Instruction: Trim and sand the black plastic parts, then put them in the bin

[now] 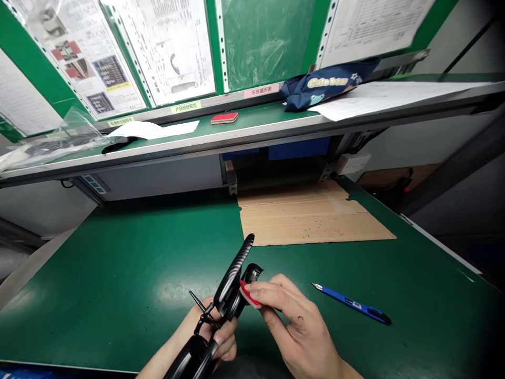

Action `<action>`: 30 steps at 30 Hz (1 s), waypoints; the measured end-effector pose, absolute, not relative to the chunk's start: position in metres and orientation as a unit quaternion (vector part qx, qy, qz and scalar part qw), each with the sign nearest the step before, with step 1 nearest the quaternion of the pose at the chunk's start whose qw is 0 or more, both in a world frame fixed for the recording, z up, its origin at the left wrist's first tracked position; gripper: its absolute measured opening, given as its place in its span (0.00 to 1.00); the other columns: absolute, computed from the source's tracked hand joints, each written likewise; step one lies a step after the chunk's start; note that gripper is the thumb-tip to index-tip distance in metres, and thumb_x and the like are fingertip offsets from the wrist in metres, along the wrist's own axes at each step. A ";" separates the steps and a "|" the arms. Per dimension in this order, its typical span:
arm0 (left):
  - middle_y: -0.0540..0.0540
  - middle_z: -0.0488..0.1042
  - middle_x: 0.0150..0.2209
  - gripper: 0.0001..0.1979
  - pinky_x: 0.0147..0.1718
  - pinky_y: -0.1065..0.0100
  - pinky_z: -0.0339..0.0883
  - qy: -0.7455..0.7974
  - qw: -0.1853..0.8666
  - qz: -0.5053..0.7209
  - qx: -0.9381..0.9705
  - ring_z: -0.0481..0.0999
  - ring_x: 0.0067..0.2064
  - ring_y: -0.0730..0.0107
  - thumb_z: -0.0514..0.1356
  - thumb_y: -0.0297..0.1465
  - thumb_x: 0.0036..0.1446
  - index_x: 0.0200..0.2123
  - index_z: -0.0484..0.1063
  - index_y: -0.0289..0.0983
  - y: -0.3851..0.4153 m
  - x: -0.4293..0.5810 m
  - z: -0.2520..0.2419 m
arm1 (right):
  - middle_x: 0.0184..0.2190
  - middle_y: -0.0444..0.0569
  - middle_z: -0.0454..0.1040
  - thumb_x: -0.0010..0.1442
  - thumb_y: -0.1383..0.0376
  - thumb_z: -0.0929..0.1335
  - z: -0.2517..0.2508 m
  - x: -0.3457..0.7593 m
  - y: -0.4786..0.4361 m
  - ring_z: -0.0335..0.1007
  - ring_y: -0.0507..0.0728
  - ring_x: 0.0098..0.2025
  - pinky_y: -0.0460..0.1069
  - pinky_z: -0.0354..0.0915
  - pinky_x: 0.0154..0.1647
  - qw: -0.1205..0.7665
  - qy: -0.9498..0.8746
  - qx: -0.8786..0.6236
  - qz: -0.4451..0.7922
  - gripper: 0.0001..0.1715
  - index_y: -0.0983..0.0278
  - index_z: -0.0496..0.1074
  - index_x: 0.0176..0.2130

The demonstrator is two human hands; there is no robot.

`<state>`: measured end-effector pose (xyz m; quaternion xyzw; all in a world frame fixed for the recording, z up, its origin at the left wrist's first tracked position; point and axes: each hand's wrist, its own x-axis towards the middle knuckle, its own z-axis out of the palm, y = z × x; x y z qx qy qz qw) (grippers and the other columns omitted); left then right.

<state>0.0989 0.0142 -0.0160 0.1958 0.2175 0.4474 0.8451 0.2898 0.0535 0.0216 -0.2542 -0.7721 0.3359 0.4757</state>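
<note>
Glossy black plastic parts (231,281), joined by thin stems, are gripped in my left hand (226,337) at the bottom middle. One ribbed, curved piece points up and away from me. My right hand (295,321) pinches a small red-faced pad with a pale underside (250,296) between thumb and fingers. The pad is against or very close to the edge of a black part; exact contact is hard to tell. Some of my left fingers are hidden behind the parts. On the green bench (138,268) to the right of my right hand lies a blue craft knife (351,302).
A flat cardboard sheet (307,216) lies at the back of the bench. Above it runs a shelf (169,139) with another red pad (224,118), a dark blue pouch (327,84), papers and a plastic bag (59,139). Sheets in sleeves hang behind.
</note>
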 end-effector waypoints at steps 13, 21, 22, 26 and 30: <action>0.57 0.59 0.12 0.14 0.16 0.72 0.51 0.269 0.840 0.411 0.230 0.53 0.11 0.81 0.58 0.32 0.57 0.44 0.73 0.30 0.020 0.108 0.020 | 0.40 0.49 0.76 0.62 0.72 0.65 0.031 0.301 0.055 0.72 0.56 0.43 0.51 0.70 0.42 0.581 -0.621 -0.339 0.402 0.11 0.59 0.69 0.44; 0.58 0.59 0.12 0.09 0.14 0.73 0.51 0.243 0.839 0.431 0.226 0.51 0.10 0.81 0.60 0.38 0.55 0.32 0.71 0.37 0.020 0.107 0.000 | 0.45 0.50 0.74 0.61 0.78 0.62 0.025 0.296 0.053 0.69 0.54 0.41 0.51 0.69 0.39 0.502 -0.758 -0.250 0.333 0.19 0.58 0.68 0.47; 0.58 0.59 0.12 0.10 0.14 0.73 0.51 0.250 0.837 0.432 0.224 0.51 0.10 0.81 0.60 0.38 0.55 0.32 0.71 0.36 0.019 0.107 0.000 | 0.44 0.49 0.75 0.62 0.76 0.62 0.027 0.297 0.053 0.70 0.54 0.42 0.51 0.69 0.40 0.489 -0.745 -0.252 0.378 0.17 0.57 0.68 0.46; 0.57 0.59 0.12 0.12 0.15 0.73 0.52 0.281 0.832 0.428 0.212 0.52 0.11 0.81 0.59 0.34 0.56 0.40 0.74 0.32 0.016 0.108 0.004 | 0.34 0.46 0.74 0.66 0.67 0.62 0.033 0.311 0.056 0.73 0.54 0.36 0.50 0.72 0.36 0.409 -0.654 -0.266 0.578 0.07 0.57 0.67 0.40; 0.58 0.59 0.11 0.16 0.14 0.73 0.51 0.283 0.841 0.407 0.215 0.52 0.10 0.80 0.61 0.32 0.53 0.45 0.74 0.31 0.019 0.109 0.010 | 0.38 0.49 0.75 0.62 0.67 0.66 0.002 0.326 0.066 0.73 0.58 0.42 0.54 0.70 0.41 0.500 -0.690 -0.381 0.358 0.05 0.58 0.69 0.40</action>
